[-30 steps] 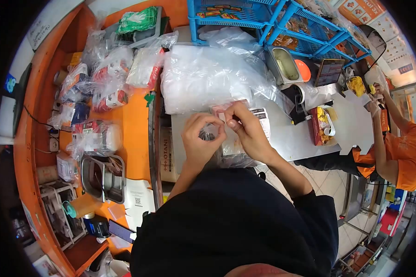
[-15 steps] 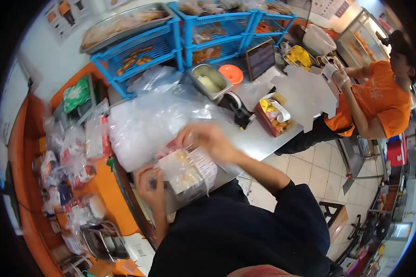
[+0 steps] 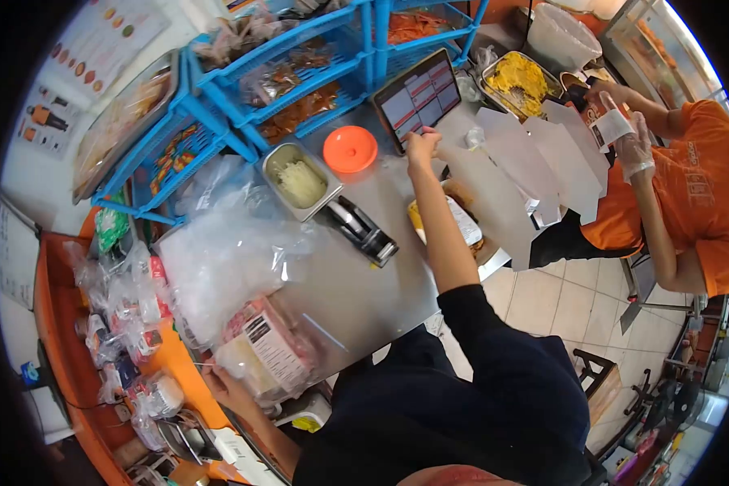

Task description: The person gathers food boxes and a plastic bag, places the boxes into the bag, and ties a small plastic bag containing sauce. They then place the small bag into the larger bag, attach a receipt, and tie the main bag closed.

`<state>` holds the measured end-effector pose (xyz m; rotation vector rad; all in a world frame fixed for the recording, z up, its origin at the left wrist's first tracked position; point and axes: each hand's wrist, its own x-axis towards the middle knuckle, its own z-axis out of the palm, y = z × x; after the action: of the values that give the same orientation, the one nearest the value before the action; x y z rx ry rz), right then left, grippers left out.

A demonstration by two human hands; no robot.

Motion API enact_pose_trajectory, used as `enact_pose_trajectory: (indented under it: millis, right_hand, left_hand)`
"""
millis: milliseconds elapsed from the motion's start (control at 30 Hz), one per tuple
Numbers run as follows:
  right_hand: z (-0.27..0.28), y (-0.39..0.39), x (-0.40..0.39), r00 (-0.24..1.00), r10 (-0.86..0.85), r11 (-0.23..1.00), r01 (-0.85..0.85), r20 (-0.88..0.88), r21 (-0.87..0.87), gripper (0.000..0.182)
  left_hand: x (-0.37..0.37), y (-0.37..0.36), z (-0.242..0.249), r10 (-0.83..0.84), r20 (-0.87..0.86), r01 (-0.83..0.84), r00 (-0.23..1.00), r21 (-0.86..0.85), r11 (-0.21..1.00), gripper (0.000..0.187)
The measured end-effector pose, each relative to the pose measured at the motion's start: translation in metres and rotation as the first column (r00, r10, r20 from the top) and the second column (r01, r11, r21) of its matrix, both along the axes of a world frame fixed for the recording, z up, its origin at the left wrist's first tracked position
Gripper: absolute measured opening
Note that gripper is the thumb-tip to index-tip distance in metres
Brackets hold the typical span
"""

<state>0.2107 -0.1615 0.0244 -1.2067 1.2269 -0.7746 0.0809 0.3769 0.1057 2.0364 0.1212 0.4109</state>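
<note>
My right hand [image 3: 424, 150] reaches out to the lower right corner of a tablet [image 3: 417, 101] showing a grid of red tiles, its fingers mostly curled and a fingertip at the screen. My left hand [image 3: 228, 387] is low at the table's left edge, beside a clear plastic bag of packed food [image 3: 251, 368] with a printed receipt [image 3: 272, 350] on it. A thin pale strip shows at its fingertips; I cannot make out what it is. Below the right forearm, partly hidden, is a food box [image 3: 462, 223] with a white-lidded tub in it.
On the steel table [image 3: 364, 300] are clear plastic bags [image 3: 219, 259], a black device [image 3: 363, 233], a metal pan of white shreds [image 3: 301, 182] and an orange lid [image 3: 350, 149]. Blue crates [image 3: 292, 73] stand behind. At right, a gloved co-worker [image 3: 664, 186] handles a box near flattened cartons [image 3: 543, 162].
My right hand has left the bagged food and moved up to the tablet. The bag now lies lower left, receipt facing up, and my left hand has shifted down and left. The view has turned.
</note>
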Motion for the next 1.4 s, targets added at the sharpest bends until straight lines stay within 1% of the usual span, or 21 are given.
enact_pose_trajectory:
  millis: [67,100,133,200,233,333,367,400,467,500,567,600,667,767,800,867,967,1000,1067,1167,1400]
  right_hand:
    - [-0.001,0.002,-0.007,0.987,0.000,0.999,0.006,0.160,-0.040,0.054]
    - [-0.003,0.003,-0.007,0.967,-0.005,1.000,0.003,0.255,0.010,0.053]
    - [-0.004,0.003,-0.004,0.969,-0.003,1.000,-0.002,0.247,0.022,0.053]
    - [-0.005,0.001,0.004,0.868,0.296,0.938,-0.184,0.399,-0.294,0.052]
    - [-0.010,0.000,0.007,0.866,0.298,0.939,-0.192,0.402,-0.285,0.052]
    - [-0.022,0.001,0.013,0.990,-0.019,0.986,-0.004,0.137,0.167,0.055]
    - [0.009,0.011,-0.001,0.997,-0.032,0.980,0.019,0.067,0.197,0.051]
    - [0.003,0.017,-0.003,0.997,-0.028,0.980,0.014,0.067,0.201,0.051]
    - [-0.009,0.026,-0.002,0.987,-0.056,0.998,0.055,0.151,0.012,0.050]
    - [-0.015,0.025,-0.001,0.988,-0.050,0.999,0.047,0.146,0.020,0.050]
    - [-0.021,0.023,0.000,0.930,-0.095,0.985,0.036,0.355,0.170,0.056]
    - [-0.021,0.022,-0.001,0.931,-0.095,0.984,0.033,0.354,0.177,0.056]
    - [-0.017,0.019,-0.001,0.987,0.058,0.992,-0.074,0.151,0.101,0.050]
    - [-0.003,0.017,0.008,0.991,0.115,0.988,-0.121,0.065,0.091,0.049]
    - [0.002,0.017,0.010,0.991,0.114,0.989,-0.120,0.069,0.091,0.049]
    - [0.011,0.020,0.013,0.959,0.215,0.971,-0.191,0.182,-0.141,0.047]
    - [0.022,0.018,0.015,0.933,0.293,0.943,-0.247,0.206,-0.224,0.046]
    - [0.023,0.019,0.013,0.933,0.293,0.943,-0.246,0.208,-0.225,0.046]
    - [0.027,0.020,0.006,0.930,0.176,0.974,-0.116,0.324,-0.195,0.046]
    - [0.025,0.019,-0.005,0.936,0.099,0.989,-0.053,0.338,-0.141,0.046]
    - [-0.002,0.016,0.002,0.941,0.190,0.982,-0.184,0.281,-0.048,0.045]
  left_hand:
    - [0.004,0.008,-0.007,-0.017,-0.022,0.018,1.000,0.034,0.999,0.023]
    - [0.003,0.008,-0.005,0.007,-0.043,-0.004,0.999,0.062,0.998,0.024]
    - [0.000,0.007,-0.004,0.032,-0.058,-0.027,0.998,0.088,0.996,0.025]
    - [-0.003,-0.013,0.005,0.039,-0.051,-0.030,0.998,0.177,0.984,0.028]
    - [-0.003,-0.021,0.007,0.072,-0.030,-0.065,0.997,0.198,0.978,0.029]
    - [-0.006,-0.024,0.008,0.120,0.013,-0.119,0.993,0.282,0.952,0.030]
    - [-0.005,-0.023,0.006,0.131,0.035,-0.135,0.991,0.331,0.934,0.031]
    - [-0.004,-0.024,0.005,0.135,0.035,-0.139,0.990,0.335,0.932,0.031]
    - [-0.004,-0.025,0.002,0.149,0.035,-0.153,0.988,0.285,0.946,0.029]
    - [-0.005,-0.023,-0.002,0.157,0.032,-0.159,0.987,0.293,0.943,0.029]
    - [-0.006,-0.020,-0.007,0.132,0.096,-0.155,0.987,0.305,0.940,0.028]
    - [-0.006,-0.020,-0.007,0.135,0.096,-0.158,0.986,0.312,0.937,0.028]
    - [-0.007,-0.022,-0.007,0.165,0.085,-0.183,0.983,0.278,0.943,0.027]
    - [-0.007,-0.026,-0.005,0.167,0.108,-0.193,0.980,0.318,0.928,0.027]
    - [-0.006,-0.028,-0.005,0.166,0.113,-0.193,0.980,0.318,0.928,0.027]
    - [-0.008,-0.030,-0.004,0.180,0.089,-0.198,0.980,0.280,0.940,0.027]
    - [-0.008,-0.032,-0.002,0.184,0.086,-0.201,0.979,0.274,0.940,0.028]
    - [-0.008,-0.032,-0.003,0.183,0.088,-0.201,0.979,0.274,0.941,0.028]
    - [-0.008,-0.030,-0.004,0.201,0.086,-0.218,0.976,0.280,0.935,0.029]
    - [-0.009,-0.035,-0.004,0.194,0.110,-0.216,0.975,0.250,0.944,0.030]
    - [-0.007,-0.035,-0.005,0.179,0.138,-0.212,0.974,0.286,0.934,0.029]
